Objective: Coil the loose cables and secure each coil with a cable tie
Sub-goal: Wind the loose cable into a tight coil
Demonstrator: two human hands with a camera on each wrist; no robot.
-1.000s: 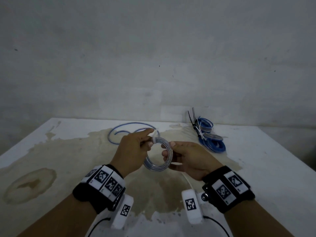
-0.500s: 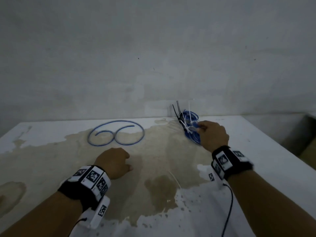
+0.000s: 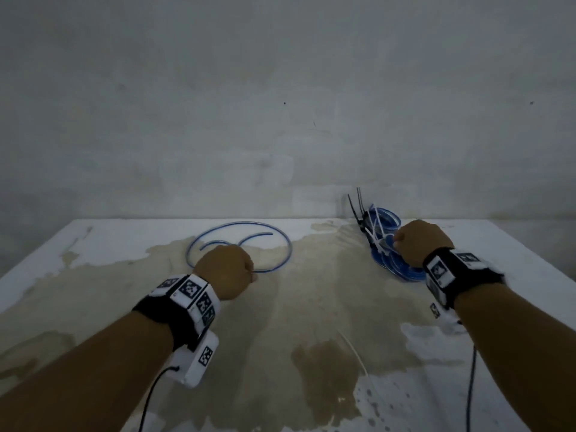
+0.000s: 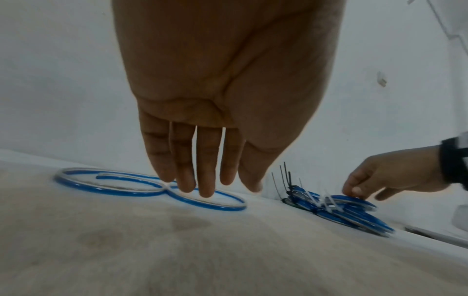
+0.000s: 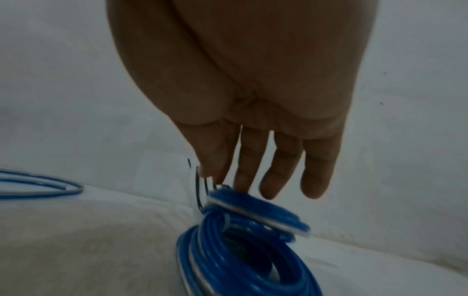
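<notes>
A loose blue cable (image 3: 282, 241) lies in a figure-eight at the table's back centre. My left hand (image 3: 227, 269) hovers over its near side with fingers (image 4: 205, 180) straight and pointing down at the crossing; contact cannot be told. At the back right is a pile of tied blue coils (image 3: 402, 272), with black and white tie tails (image 3: 358, 207) sticking up. My right hand (image 3: 414, 241) is at the pile's top. Its fingertips (image 5: 217, 176) pinch the edge of a tied coil (image 5: 258, 212), which lies tilted on the pile.
The stained white table (image 3: 93, 275) meets a bare grey wall at its far edge. A thin white cable tie (image 3: 355, 350) lies on the table between my forearms. The table's right edge is near the coil pile.
A second ago both hands held the tied coil in front of me. My right hand has carried it to the pile at the right, and my left hand has let go and reached forward over the loose cable.
</notes>
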